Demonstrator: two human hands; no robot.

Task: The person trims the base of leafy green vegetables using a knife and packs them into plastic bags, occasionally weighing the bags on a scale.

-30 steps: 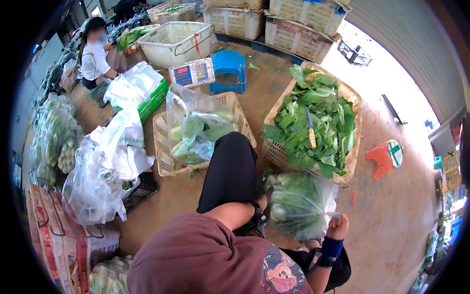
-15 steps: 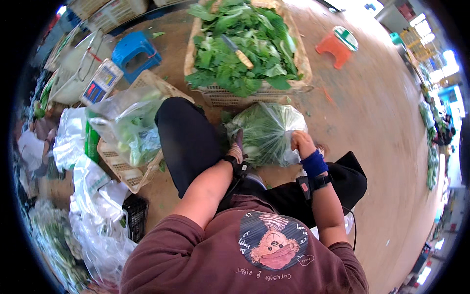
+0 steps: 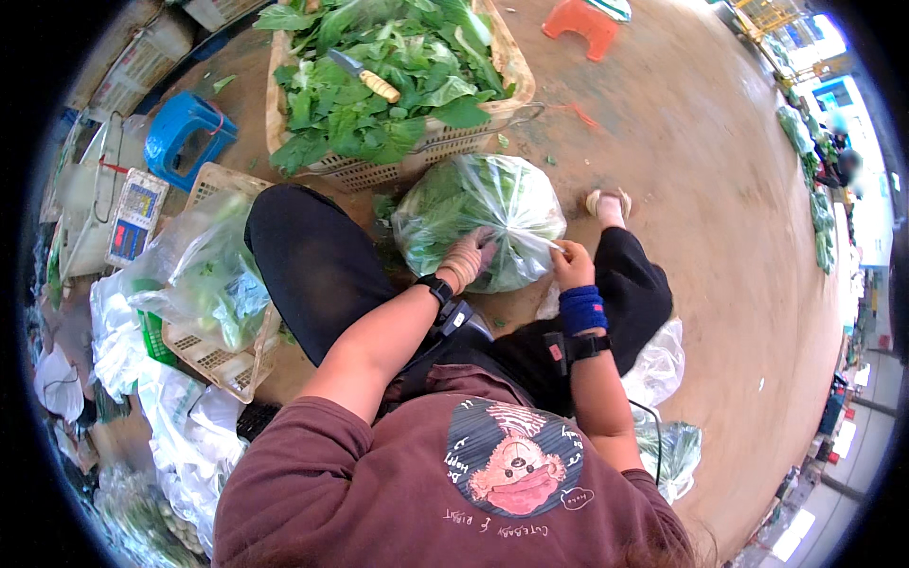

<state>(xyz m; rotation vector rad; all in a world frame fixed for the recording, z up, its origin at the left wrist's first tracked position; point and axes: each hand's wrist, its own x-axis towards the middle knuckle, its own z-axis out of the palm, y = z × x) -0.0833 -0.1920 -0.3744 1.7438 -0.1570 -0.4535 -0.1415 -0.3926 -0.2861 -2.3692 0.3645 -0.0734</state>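
Note:
A clear plastic bag of leafy greens (image 3: 445,204) sits on the floor between my legs, its film drawn into folds toward the right. My left hand (image 3: 467,258), in a pale and dark glove, grips the bag's near side, its fingertips partly lost against the film. At the bag's right edge, my right hand (image 3: 573,265) is closed, pinching a whitish twist of the gathered plastic between thumb and fingers. Just beyond the bag, a beige crate (image 3: 516,62) is heaped with loose green leaves (image 3: 407,85). A knife (image 3: 367,78) with a light handle lies on the leaves.
Left of my knee, an open bag of vegetables (image 3: 213,284) rests in a beige basket (image 3: 218,364). Beyond are a scale (image 3: 137,216) and a blue stool (image 3: 189,137). An orange stool (image 3: 582,28) stands far ahead. Bagged greens (image 3: 677,454) lie at my right.
The view has shifted, so the crate and stools sit farther left and up. My left hand has moved from the bag's left side onto its near face. My right hand keeps its pinch.

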